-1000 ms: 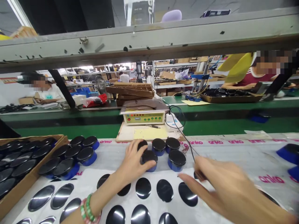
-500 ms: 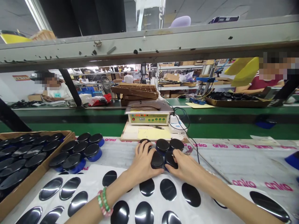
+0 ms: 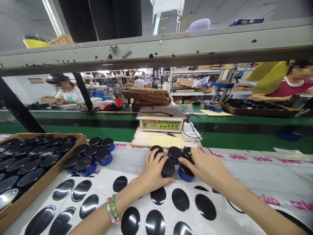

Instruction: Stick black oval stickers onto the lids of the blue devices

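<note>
Several round parts with black tops and blue sides stand in a cluster at the centre of the bench. My left hand (image 3: 155, 171) is wrapped round the front left part (image 3: 168, 168), thumb at its near side and fingers spread behind it, near another part (image 3: 156, 149). My right hand (image 3: 202, 161) is closed on the back right part (image 3: 187, 152), partly covering it. Just in front of that hand stands the front right part (image 3: 186, 173). Between the hands sits one more part (image 3: 174, 153). A white sheet (image 3: 168, 213) with black discs lies below.
A cardboard box (image 3: 79, 142) full of the same parts is at the left, with a loose group (image 3: 104, 156) beside it. Behind the cluster stands a control box (image 3: 160, 125) with cables. A shelf beam (image 3: 146, 52) crosses above. People sit across the green belt (image 3: 117, 125).
My right hand has moved from the front right part back to the one behind it. My left hand stays at the front left part. The view has shifted slightly.
</note>
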The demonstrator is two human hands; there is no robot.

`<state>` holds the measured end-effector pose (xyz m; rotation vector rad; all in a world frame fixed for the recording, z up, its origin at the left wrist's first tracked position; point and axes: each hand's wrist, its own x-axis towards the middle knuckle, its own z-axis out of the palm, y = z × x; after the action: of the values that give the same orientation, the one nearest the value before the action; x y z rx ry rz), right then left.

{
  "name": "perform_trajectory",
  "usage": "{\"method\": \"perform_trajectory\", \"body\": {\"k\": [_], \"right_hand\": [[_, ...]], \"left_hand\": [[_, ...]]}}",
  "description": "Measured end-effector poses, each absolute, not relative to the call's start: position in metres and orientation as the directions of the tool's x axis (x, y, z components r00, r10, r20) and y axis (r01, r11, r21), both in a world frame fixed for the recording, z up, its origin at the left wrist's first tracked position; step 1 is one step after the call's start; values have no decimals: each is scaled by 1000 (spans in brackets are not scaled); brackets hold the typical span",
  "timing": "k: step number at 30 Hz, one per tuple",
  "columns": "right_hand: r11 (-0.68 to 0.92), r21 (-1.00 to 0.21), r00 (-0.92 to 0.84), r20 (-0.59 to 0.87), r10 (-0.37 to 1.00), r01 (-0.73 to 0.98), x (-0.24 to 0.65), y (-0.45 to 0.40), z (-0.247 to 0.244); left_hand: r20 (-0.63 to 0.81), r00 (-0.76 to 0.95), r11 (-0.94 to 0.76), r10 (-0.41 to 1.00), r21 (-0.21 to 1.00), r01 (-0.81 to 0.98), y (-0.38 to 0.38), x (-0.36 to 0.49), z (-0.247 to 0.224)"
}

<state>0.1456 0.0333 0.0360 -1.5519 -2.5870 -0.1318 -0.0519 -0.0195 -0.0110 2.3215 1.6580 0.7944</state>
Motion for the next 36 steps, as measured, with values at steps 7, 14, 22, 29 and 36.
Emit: {"method": "perform_trajectory", "body": {"k": [7,14,22,29,36], "right_hand": [[707,-61,-709,-51,703,705,118,77,48],[742,-155,-758,-88,647,652,112,91,41],[731,-287,-757,31,653,619,123,93,36],[673,-485,-670,213,711,559,127,90,55],[616,-688,-692,227,685,384,133,77,69]], "left_hand": [[349,250,-384,903,396,834,-19,-50,-14],[405,228,-401,885,416,817,-22,-53,-21],[413,158,-367,897,495,787,-29,-50,-19],[379,162,-353,911,514,782,-23,-47,-27],[466,23,-339,884,607,719,-27,-51,-14]]}}
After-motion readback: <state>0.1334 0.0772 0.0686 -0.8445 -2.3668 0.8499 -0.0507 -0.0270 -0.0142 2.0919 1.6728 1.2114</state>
